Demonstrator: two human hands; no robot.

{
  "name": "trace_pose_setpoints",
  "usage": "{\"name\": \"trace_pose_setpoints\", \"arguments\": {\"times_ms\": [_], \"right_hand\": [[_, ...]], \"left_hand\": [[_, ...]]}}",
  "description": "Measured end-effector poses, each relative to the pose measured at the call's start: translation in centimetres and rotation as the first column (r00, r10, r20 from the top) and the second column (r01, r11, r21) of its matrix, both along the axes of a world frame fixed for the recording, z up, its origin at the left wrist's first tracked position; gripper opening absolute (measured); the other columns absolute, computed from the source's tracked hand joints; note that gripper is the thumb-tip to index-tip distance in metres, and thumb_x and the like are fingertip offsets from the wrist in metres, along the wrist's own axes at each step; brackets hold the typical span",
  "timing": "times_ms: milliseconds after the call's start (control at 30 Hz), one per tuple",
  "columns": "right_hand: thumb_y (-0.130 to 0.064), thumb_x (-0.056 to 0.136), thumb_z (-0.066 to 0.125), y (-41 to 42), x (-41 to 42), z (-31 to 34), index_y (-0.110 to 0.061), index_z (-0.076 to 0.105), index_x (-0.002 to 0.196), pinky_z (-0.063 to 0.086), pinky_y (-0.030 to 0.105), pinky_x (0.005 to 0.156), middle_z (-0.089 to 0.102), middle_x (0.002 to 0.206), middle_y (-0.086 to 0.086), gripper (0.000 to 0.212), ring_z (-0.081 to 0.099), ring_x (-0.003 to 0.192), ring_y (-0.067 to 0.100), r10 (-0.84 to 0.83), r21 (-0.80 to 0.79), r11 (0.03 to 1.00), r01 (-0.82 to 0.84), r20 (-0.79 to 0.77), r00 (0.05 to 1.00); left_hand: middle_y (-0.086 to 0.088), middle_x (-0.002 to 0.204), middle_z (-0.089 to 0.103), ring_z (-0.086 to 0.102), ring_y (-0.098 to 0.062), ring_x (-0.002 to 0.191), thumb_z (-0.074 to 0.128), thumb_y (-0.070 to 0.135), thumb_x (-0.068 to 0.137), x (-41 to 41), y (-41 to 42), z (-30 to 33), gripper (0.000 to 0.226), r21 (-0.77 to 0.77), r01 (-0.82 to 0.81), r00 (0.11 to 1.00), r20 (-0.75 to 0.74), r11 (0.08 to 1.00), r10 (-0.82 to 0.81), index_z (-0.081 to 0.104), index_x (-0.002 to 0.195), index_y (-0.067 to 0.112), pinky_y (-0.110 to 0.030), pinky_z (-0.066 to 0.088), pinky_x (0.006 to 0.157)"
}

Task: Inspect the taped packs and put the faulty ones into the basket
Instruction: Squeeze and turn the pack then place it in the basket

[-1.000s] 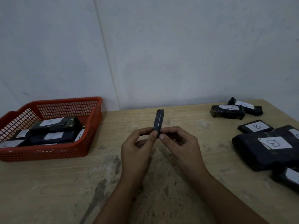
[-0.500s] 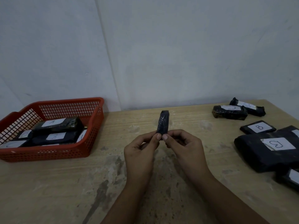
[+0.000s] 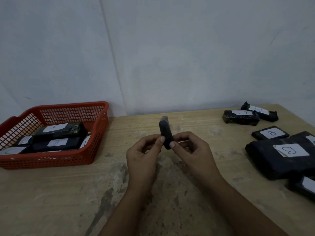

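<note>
Centre of frame: small black taped pack (image 3: 165, 132) held upright, narrow edge toward camera, raised off the wooden table (image 3: 59, 198). Pinched at lower end from both sides: left hand (image 3: 142, 156) thumb and forefinger on left face, right hand (image 3: 192, 153) thumb and forefinger on right face. Neither hand spread; remaining fingers curled. Likely held edge-on to check tape seam along the side, so inspection step, verdict not yet made. No label visible on this pack from here.

Left of frame: red mesh basket (image 3: 100, 126) on table against the wall, well apart from hands. Holds about 5 black packs with white paper labels, piled and overlapping; top one marked A (image 3: 59, 129), others hard to read.

Right of frame: loose packs on table, none in any container. 2 packs (image 3: 241, 117) at upper right, touching, 1 leaning over the other. Below them a flat pack marked B (image 3: 270, 135), then a big pack (image 3: 272, 160) with a heart-like mark, 1 more cut by lower right edge. Probably still awaiting inspection, or already passed; cannot tell which.
</note>
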State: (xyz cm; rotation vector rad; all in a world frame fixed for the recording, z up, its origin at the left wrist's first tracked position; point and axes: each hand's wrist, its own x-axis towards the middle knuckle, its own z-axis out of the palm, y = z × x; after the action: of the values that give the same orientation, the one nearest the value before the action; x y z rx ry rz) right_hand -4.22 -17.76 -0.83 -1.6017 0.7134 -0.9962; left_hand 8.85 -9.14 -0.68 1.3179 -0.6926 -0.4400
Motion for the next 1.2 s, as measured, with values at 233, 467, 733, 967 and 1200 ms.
{"name": "trace_pose_setpoints", "arguments": {"times_ms": [233,467,733,967,1200], "right_hand": [[-0.027,0.102,0.073,0.22,0.03,-0.22,-0.030,0.077,0.109,0.065,0.052,0.078,0.077,0.093,0.000,0.009,0.077,0.084,0.021,-0.053,-0.006,0.999,0.053,0.008,0.999],[-0.022,0.102,0.073,0.40,-0.07,-0.13,-0.027,0.076,0.112,0.065,0.042,0.078,0.078,0.095,-0.004,0.012,0.077,0.086,0.013,-0.098,-0.097,0.990,0.098,-0.003,0.995],[-0.024,0.099,0.075,1.06,0.35,-0.05,-0.029,0.074,0.111,0.057,0.022,0.079,0.073,0.103,-0.013,0.013,0.070,0.098,0.009,-0.140,-0.180,0.974,0.141,0.017,0.990],[-0.021,0.098,0.078,0.40,-0.06,-0.08,-0.024,0.078,0.106,0.067,0.045,0.080,0.078,0.105,-0.004,0.009,0.075,0.101,0.018,-0.136,-0.043,0.989,0.142,0.123,0.983],[-0.016,0.099,0.077,0.42,0.05,-0.29,-0.018,0.078,0.109,0.066,0.047,0.090,0.077,0.109,0.001,0.011,0.075,0.108,0.021,-0.083,-0.012,0.996,0.086,0.156,0.984]], "left_hand": [[0.006,0.095,0.082,0.078,-0.009,0.094,0.081,0.016,0.096,-0.44,-0.13,-0.32,0.007,0.054,0.048,0.995,0.089,0.997,-0.052,0.084,0.101,0.019,-0.023,0.062,0.082],[0.006,0.098,0.082,0.079,-0.009,0.093,0.083,0.018,0.095,-1.08,-0.26,-0.27,0.010,0.041,0.025,0.993,0.112,0.999,-0.030,0.081,0.104,0.020,-0.023,0.063,0.077],[0.008,0.105,0.082,0.079,-0.012,0.097,0.083,0.017,0.093,-0.60,0.17,-0.26,0.019,-0.003,-0.009,0.987,0.162,1.000,0.009,0.083,0.111,0.025,-0.037,0.067,0.083],[0.009,0.104,0.082,0.078,-0.013,0.103,0.083,0.009,0.093,-0.69,0.29,-0.01,0.023,-0.059,0.056,0.939,0.342,0.997,-0.033,0.085,0.113,0.019,-0.020,0.060,0.083],[0.007,0.103,0.083,0.079,-0.015,0.101,0.083,0.005,0.092,-0.37,0.13,-0.47,0.023,-0.082,0.023,0.940,0.341,0.996,0.006,0.086,0.111,0.017,-0.027,0.062,0.089]]}}
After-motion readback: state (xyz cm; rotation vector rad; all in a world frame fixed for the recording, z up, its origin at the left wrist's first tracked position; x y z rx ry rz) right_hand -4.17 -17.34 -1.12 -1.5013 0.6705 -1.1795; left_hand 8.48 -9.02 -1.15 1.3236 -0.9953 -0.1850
